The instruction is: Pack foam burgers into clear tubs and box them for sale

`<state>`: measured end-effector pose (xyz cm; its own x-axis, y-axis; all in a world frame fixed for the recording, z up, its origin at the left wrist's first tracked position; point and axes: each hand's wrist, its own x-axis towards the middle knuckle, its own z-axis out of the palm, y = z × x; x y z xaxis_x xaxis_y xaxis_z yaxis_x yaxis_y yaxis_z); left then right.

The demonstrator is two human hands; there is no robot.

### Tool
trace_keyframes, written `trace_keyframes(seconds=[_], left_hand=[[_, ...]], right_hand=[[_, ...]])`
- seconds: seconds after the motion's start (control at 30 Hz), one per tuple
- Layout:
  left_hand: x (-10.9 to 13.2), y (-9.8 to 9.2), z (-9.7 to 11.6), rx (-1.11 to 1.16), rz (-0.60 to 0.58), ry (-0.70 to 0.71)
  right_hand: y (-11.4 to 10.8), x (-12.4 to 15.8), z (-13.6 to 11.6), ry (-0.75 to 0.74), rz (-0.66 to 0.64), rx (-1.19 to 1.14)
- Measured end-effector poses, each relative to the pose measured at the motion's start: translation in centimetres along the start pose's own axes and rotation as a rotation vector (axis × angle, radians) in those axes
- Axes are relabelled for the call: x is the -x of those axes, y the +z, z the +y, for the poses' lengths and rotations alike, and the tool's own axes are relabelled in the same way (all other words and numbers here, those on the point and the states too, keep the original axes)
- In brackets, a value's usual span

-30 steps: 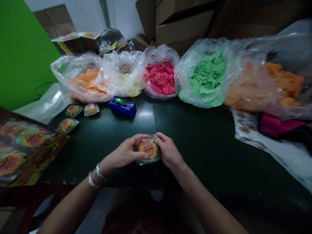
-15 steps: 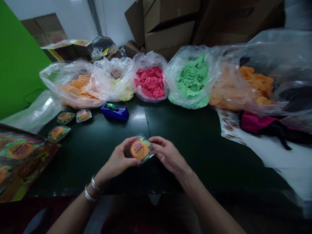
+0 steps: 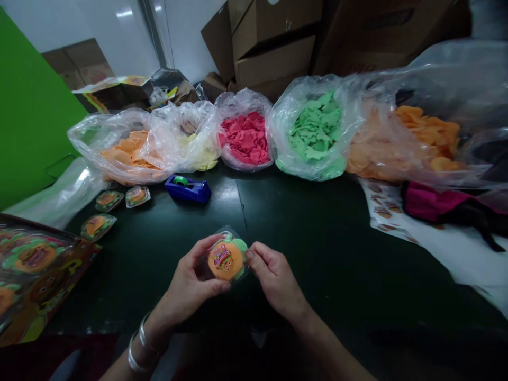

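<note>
The small clear-wrapped round packet shows an orange face with green edging and red lettering. Behind it, clear plastic bags hold red pieces and green pieces. The plastic tape dispenser is blue on the dark green counter.

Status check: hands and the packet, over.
Left hand holds burger packet; right hand pinches its edge. Tape dispenser farther back, apart. Nothing in the way.

A row of plastic bags runs along the far side of the table, with cardboard boxes behind it and a tape dispenser just before its left part. Three small packs lie left of the dispenser, an open box is at the near left edge, and a paper sheet is on the right. Near the front edge a packet sits between the left hand and the right hand.
</note>
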<state>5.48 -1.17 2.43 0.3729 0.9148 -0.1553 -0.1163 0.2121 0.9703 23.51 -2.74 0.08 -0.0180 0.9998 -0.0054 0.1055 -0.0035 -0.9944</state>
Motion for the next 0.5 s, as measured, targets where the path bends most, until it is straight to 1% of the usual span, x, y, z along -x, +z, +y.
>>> trace_keyframes(seconds=[0.13,0.23,0.37,0.43,0.5], left_hand=[[-0.1,-0.5,-0.5,0.0,0.03,-0.005],[0.3,-0.7,-1.4,0.005,0.032,-0.012],[1.6,-0.7,-2.1,0.03,-0.008,0.028],[2.2,-0.6,-1.8,0.016,-0.051,0.032],[2.6,-0.6,-1.3,-0.035,-0.125,0.011]], right_hand=[[1.0,-0.4,0.9,0.04,-0.024,-0.161],[1.4,-0.3,1.2,0.066,-0.028,-0.22],[1.4,1.2,1.2,0.103,-0.029,-0.246],[1.4,2.4,1.3,0.111,-0.038,-0.264],[1.5,3.7,1.8,0.103,-0.032,-0.298]])
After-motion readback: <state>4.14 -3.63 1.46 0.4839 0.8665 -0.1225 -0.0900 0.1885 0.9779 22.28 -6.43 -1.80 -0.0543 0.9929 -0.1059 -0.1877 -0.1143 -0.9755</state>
